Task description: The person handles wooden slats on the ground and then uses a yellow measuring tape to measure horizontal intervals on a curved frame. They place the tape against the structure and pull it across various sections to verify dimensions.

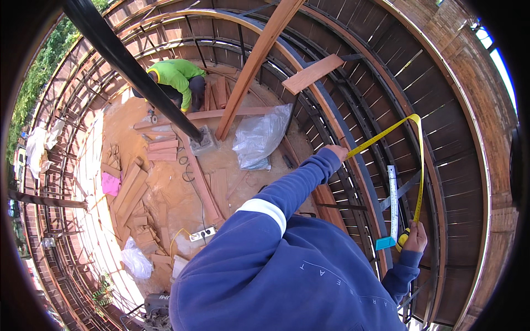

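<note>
My left hand (337, 152) is closed on the free end of a yellow tape measure blade (369, 144), beside a curved wooden-topped rail (353, 153). From there the blade runs out to the right, folds sharply, and drops back down to its case. Around that yellow and black tape measure case (404, 240) my right hand (417, 237) is wrapped. A try square with a metal blade (393, 201) and a teal handle (385, 243) rests on the curved framing, just left of the right hand.
A short board (313, 74) lies across the curved rails. A black post (132, 69) and a slanting timber (256, 69) rise ahead. On the lower floor, a person in a green top (175, 76) crouches among planks, near a plastic sheet (260, 138). A power strip (202, 234) lies nearer.
</note>
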`<state>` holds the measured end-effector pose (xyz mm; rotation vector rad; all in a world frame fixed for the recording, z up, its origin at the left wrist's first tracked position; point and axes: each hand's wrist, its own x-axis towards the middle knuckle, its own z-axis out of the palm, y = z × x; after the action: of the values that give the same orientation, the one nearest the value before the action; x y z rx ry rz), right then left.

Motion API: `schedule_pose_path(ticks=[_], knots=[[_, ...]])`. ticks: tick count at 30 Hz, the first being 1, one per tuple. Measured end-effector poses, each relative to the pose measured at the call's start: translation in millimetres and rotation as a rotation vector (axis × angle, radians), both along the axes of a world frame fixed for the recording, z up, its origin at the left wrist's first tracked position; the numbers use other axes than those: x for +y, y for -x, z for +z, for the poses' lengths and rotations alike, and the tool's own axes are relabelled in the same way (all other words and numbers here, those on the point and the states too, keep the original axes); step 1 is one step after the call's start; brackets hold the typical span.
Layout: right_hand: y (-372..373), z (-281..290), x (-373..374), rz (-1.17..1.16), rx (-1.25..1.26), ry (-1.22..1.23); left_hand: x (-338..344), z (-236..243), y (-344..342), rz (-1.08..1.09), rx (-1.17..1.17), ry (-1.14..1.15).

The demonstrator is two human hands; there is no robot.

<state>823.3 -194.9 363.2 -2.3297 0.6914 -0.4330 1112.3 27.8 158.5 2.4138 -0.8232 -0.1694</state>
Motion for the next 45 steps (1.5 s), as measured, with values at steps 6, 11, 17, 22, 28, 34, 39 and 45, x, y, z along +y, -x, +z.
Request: schedule_pose_path(ticks=[6,11,17,22,28,34,39,45], knots=[[7.0,-3.7,-11.4,-0.001,0.01,0.009,7.0,-0.7,-2.5,0.044,-0.042,0.144],[18.2,-7.9,-20.0,-0.014,0.038,0.018,5.6,-7.0,-0.4,0.034,-0.114,0.221],[20.6,-8.9,-21.1,-0.013,0.012,0.015,6.9,-2.3,1.4,-0.004,-0.107,0.182],[23.0,-9.8,-17.9,-0.017,-0.005,0.013,7.3,-5.6,-3.1,-0.023,-0.128,0.133],[30.5,-8.5,-11.3,-0.05,0.053,0.022,9.7,-2.1,-1.2,-0.01,-0.112,0.166],[32.8,-2.8,-2.3,-0.084,0.071,0.019,10.7,-2.2,-7.7,-0.06,-0.115,0.159],[34.2,-3.4,1.6,-0.124,0.079,0.017,8.4,-3.2,-11.1,-0.071,-0.085,0.095],[27.8,5.8,18.4,-0.166,0.081,-0.007,6.2,-7.4,-14.1,-0.084,-0.049,0.072]])
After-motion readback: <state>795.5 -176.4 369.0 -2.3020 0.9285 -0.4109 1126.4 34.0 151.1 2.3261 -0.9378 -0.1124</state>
